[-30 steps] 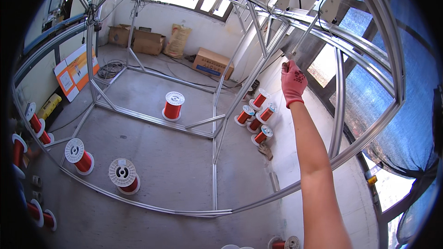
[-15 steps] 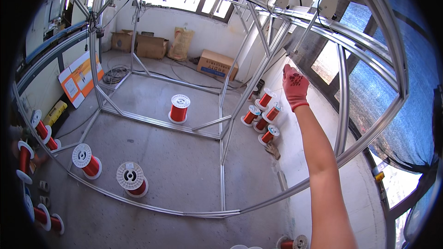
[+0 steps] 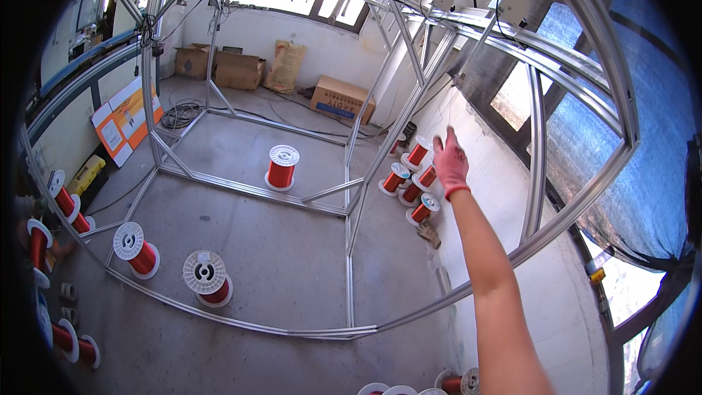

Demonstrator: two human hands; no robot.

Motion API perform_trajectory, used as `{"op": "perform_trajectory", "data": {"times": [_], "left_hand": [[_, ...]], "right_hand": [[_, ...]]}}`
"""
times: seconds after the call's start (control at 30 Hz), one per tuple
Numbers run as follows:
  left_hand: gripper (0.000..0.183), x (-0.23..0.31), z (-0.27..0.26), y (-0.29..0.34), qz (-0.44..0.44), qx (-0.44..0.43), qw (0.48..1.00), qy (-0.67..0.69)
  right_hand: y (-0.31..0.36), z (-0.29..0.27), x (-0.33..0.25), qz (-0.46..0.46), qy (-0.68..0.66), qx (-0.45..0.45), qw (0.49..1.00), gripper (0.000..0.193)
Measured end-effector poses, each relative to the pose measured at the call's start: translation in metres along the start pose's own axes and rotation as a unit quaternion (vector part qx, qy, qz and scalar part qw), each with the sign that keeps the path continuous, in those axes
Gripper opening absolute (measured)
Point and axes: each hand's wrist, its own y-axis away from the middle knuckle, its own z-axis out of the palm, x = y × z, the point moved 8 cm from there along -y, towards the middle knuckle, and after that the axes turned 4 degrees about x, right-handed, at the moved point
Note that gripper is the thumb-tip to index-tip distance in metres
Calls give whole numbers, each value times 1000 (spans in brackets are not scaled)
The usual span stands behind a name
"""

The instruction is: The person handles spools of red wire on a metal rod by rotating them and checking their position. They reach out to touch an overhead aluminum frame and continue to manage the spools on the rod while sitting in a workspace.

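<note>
My right hand (image 3: 452, 166), in a red rubber-coated glove, is stretched out ahead at the right, before the white wall. Its fingertips seem pinched on a thin wire (image 3: 450, 111), a faint line running up to the tip of a slim metal rod (image 3: 461, 73); the fingertips are slightly blurred. Just below and left of the hand stands a group of spools of red wire (image 3: 411, 194) with white flanges. A crumpled work glove (image 3: 429, 234) lies on the floor beside them. My left hand does not show.
An aluminium profile frame (image 3: 252, 197) surrounds the floor area, its lower bars near floor level. Inside stand single wire spools (image 3: 281, 175); more spools (image 3: 66, 340) line the left edge. Cardboard boxes (image 3: 344, 99) sit by the far wall, and a coiled cable (image 3: 183, 113) lies left.
My right hand has come down and slightly left, away from the rod tip toward the spool group. The view has shifted a little, showing more spool flanges at the lower edge.
</note>
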Motion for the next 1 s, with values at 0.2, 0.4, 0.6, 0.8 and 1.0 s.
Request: {"op": "perform_trajectory", "data": {"times": [0.2, 0.4, 0.6, 0.8, 1.0], "left_hand": [[66, -64, 68, -25, 43, 13, 996, -82], [55, -69, 77, -14, 113, 94, 984, -96], [66, -75, 93, -52, 165, 32, 974, -150], [47, -76, 94, -57, 183, 118, 959, -183], [40, -75, 99, -44, 147, 128, 942, -272]], "right_hand": [[156, -6, 61, 60, -48, -283, 956, 43], [397, -105, 96, 133, -19, -510, 849, 51], [634, -224, 162, 291, 64, -628, 719, 86], [770, -214, 172, 326, -138, -534, 767, 56], [733, -220, 122, 242, -110, -514, 816, 40]]}}
